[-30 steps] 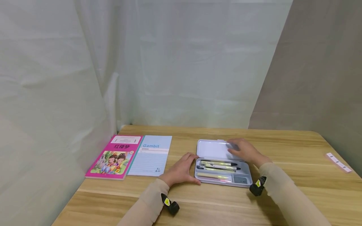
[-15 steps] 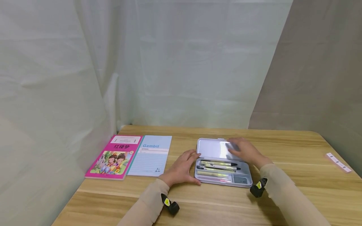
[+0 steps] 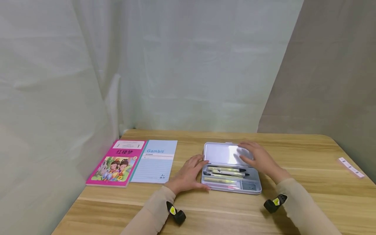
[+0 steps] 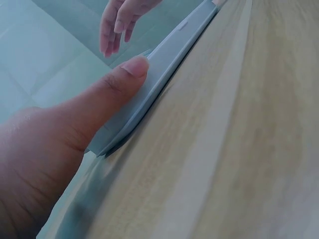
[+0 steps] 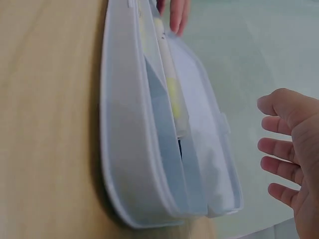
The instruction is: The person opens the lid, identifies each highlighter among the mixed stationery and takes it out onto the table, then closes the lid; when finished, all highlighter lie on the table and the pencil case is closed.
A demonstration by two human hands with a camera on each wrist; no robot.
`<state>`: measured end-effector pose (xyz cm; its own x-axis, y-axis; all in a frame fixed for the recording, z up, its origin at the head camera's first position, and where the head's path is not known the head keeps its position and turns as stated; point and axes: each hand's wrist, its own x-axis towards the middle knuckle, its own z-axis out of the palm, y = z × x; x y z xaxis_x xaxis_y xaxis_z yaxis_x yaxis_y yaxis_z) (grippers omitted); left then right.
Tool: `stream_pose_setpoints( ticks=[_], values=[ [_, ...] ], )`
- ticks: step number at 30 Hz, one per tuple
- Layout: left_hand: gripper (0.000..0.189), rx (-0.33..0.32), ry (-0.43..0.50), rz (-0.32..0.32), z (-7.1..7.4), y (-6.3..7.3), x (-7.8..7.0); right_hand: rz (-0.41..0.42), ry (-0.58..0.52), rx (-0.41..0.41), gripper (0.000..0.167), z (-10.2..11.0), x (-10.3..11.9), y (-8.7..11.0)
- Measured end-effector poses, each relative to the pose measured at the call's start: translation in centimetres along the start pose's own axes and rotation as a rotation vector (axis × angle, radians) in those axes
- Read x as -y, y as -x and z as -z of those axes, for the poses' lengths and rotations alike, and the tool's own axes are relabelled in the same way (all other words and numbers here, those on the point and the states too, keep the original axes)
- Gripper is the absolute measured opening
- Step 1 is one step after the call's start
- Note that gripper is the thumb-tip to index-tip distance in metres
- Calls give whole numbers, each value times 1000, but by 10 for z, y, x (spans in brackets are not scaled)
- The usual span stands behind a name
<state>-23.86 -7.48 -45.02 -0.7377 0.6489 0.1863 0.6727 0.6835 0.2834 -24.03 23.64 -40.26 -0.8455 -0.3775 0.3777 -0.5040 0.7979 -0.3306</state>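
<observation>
A pale grey-white pencil case lies on the wooden table with its lid tipped back. Several pens with dark tips lie in its rear section; a pale yellow stick-shaped item is in front of them, and a small dark block fills the front right compartment. My left hand holds the case's left end, thumb along the front wall, fingers at the hinge corner. My right hand hovers by the lid's right side, and the right wrist view shows its fingers apart from the lid, holding nothing.
Left of the case lie a light blue notebook marked "Gambit" and a pink book with a cartoon cover. A thin pale strip with dark marks lies near the table's right edge. Light cloth hangs behind the table.
The lid has leaned a little farther back. My right hand has come away from it, shifting slightly right, while the left hand stays at the case's left end.
</observation>
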Motion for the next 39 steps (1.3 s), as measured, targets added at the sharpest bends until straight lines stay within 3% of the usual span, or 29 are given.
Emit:
stream_pose_setpoints(
  ticks=[6, 12, 22, 29, 34, 39],
  values=[
    [100, 8, -46, -8, 2, 1, -2, 31, -5, -63, 40, 5, 5, 19],
    [99, 25, -75, -8, 3, 0, -1, 25, -15, -76, 42, 6, 9, 36],
    [97, -5, -77, -34, 1, -2, 0, 43, -1, -113, 38, 3, 9, 46],
    [97, -9, -63, -29, -1, 0, 1, 67, -24, -62, 31, 2, 14, 47],
    [97, -2, -47, -21, -2, 1, 2, 26, -58, 24, 28, -3, 19, 48],
    [97, -13, -42, -24, -3, 1, 2, 1, -22, 87, 26, -5, 22, 49]
  ],
)
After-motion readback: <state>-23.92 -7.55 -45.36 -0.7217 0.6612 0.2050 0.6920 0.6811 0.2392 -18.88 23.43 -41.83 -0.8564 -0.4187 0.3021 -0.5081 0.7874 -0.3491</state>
